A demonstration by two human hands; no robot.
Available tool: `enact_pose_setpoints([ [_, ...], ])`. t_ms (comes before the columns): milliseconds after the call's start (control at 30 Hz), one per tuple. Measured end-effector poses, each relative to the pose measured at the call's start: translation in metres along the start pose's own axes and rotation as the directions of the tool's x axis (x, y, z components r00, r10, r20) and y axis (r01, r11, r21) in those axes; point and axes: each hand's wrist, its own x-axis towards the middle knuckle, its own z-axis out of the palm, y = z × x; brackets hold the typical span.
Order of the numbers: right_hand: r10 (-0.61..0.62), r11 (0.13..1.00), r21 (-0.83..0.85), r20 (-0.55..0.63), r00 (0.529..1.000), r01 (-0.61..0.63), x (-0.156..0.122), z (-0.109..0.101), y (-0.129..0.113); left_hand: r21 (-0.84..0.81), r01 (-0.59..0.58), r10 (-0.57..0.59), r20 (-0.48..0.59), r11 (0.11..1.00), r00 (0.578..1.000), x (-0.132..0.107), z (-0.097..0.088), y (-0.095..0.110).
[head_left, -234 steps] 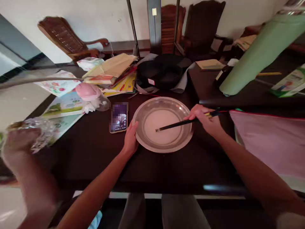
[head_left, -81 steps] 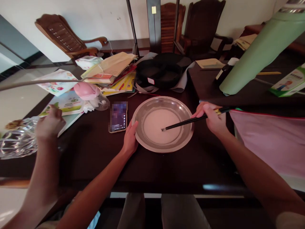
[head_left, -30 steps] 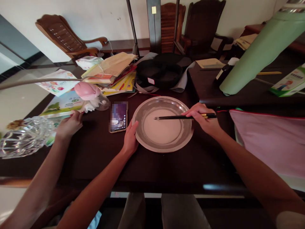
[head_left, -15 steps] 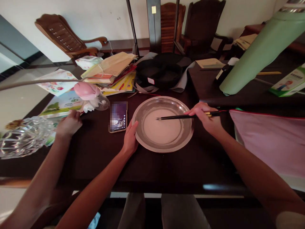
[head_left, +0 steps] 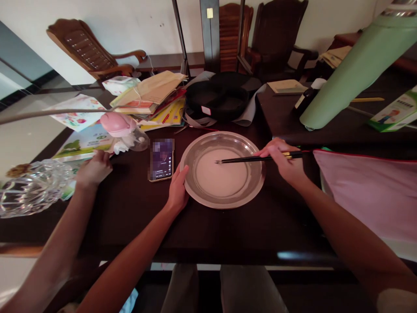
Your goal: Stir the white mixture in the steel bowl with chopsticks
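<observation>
The dark surface (head_left: 228,230) is the broadest element we see; to the right of the right forearm we note a pink bag (head_left: 374,191) with a red edge and, farther back, a tall green bottle (head_left: 352,76). Next in size comes the metal basin (head_left: 224,203), near the middle of the surface, holding a pale liquid (head_left: 224,178); we judge its wide rim the weak point, since uneven pressure there could tip it and spill the contents. At far left we find a glass dish (head_left: 35,187), with another person's hand (head_left: 96,169) just beside it; that arm lies close to the left forearm, and a knock between them could, in our view, jolt the basin. The left hand (head_left: 177,191) grasps the basin's left rim, thumb over the edge, the remaining fingers partly hidden; a loosened hold might let the basin slide. The right hand (head_left: 283,161) has its fingers closed around the chopsticks (head_left: 243,160) near their gold bands, above the right rim. Just left of the basin lies a phone (head_left: 167,163), which we consider most exposed to splashes should the sticks sweep too briskly. Smallest are the stick tips (head_left: 217,162), set close together; whether they dip into the liquid or only hover over it we cannot tell
</observation>
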Motion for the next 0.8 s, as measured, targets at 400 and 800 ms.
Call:
enact_pose_setpoints([
  [400, -0.044, 0.998, -0.044, 0.128, 0.991, 0.05, -0.002, 0.007, -0.001, -0.016, 0.011, -0.011, -0.003, 1.0, 1.0, 0.001, -0.001, 0.0],
  [800, -0.037, 0.999, 0.028, 0.201, 0.979, 0.032, -0.003, 0.007, -0.001, -0.005, 0.003, -0.003, 0.013, 1.0, 1.0, 0.001, -0.001, 0.0],
])
